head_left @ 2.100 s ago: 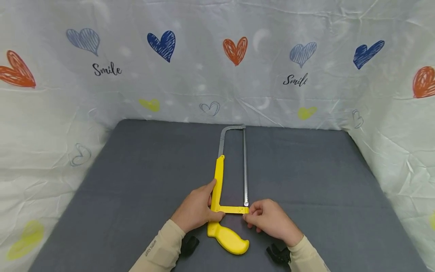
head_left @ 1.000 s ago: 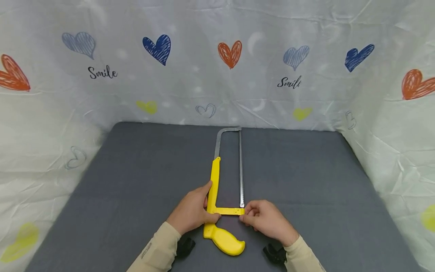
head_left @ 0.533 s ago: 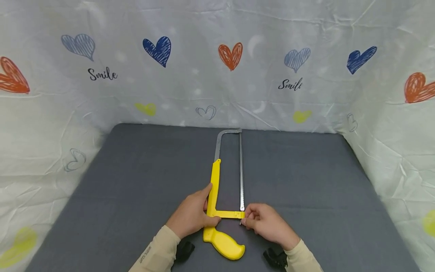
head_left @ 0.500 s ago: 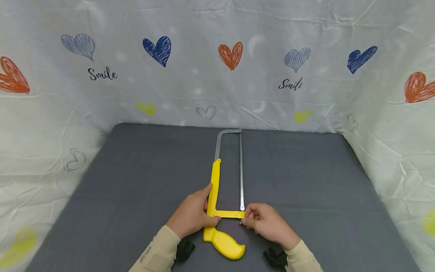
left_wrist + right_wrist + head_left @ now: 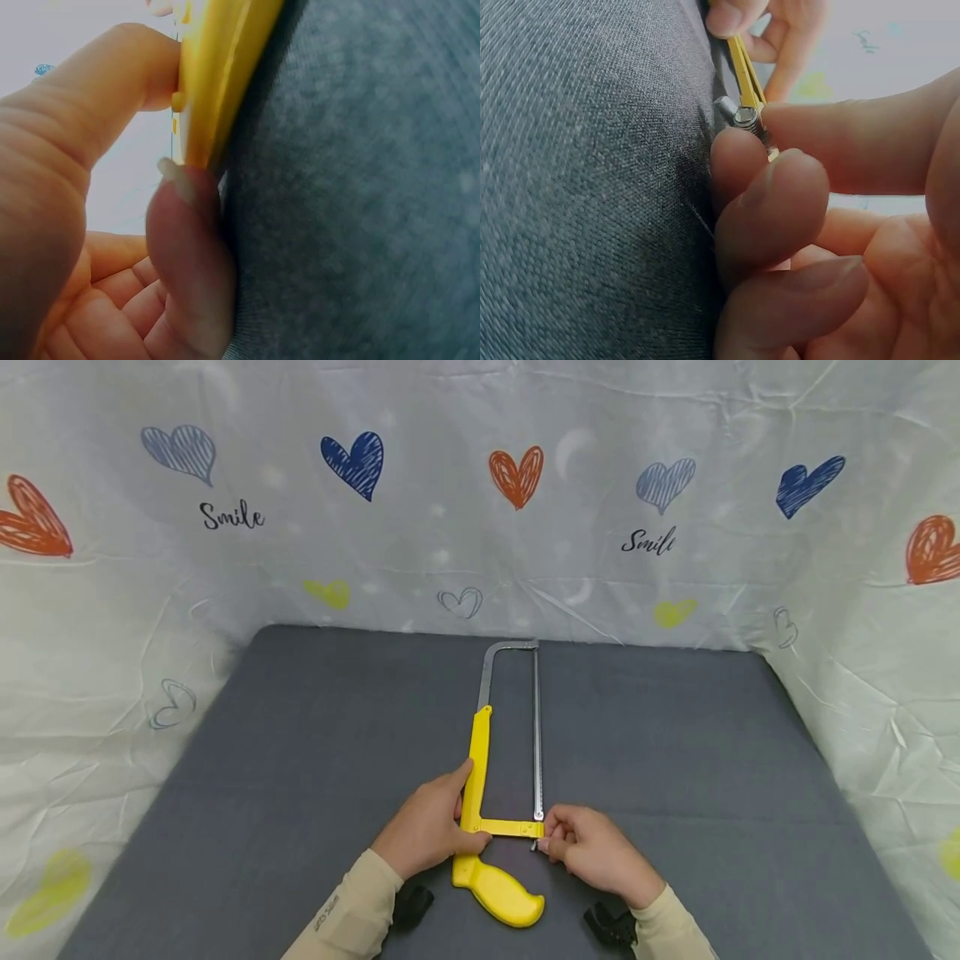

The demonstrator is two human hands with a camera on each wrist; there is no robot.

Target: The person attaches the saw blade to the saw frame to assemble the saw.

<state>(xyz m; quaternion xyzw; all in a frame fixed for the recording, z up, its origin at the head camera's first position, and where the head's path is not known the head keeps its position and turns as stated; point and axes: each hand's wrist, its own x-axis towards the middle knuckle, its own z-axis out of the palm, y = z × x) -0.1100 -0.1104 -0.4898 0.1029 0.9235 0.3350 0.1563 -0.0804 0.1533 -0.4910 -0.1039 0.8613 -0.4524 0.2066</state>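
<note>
A hacksaw (image 5: 480, 768) with a yellow handle and frame lies flat on the grey cloth, its steel blade (image 5: 537, 735) to the right. My left hand (image 5: 427, 827) grips the frame between thumb and fingers, just above the handle; the left wrist view shows its fingertips against the yellow edge. At the lower blade end, my right hand (image 5: 596, 850) pinches a small metal wing nut (image 5: 725, 109). A threaded bolt end (image 5: 745, 116) sticks out through it, beside the yellow crossbar (image 5: 744, 75). The fingers hide part of the nut.
Grey cloth (image 5: 675, 735) covers the table all around the saw. A white curtain (image 5: 427, 543) with printed hearts hangs behind and along both sides. Black wrist straps (image 5: 611, 925) sit under the forearms.
A small metal piece now shows below the crossbar at my right fingertips, where none showed a second ago. My left hand keeps its grip; the whole view has shifted slightly.
</note>
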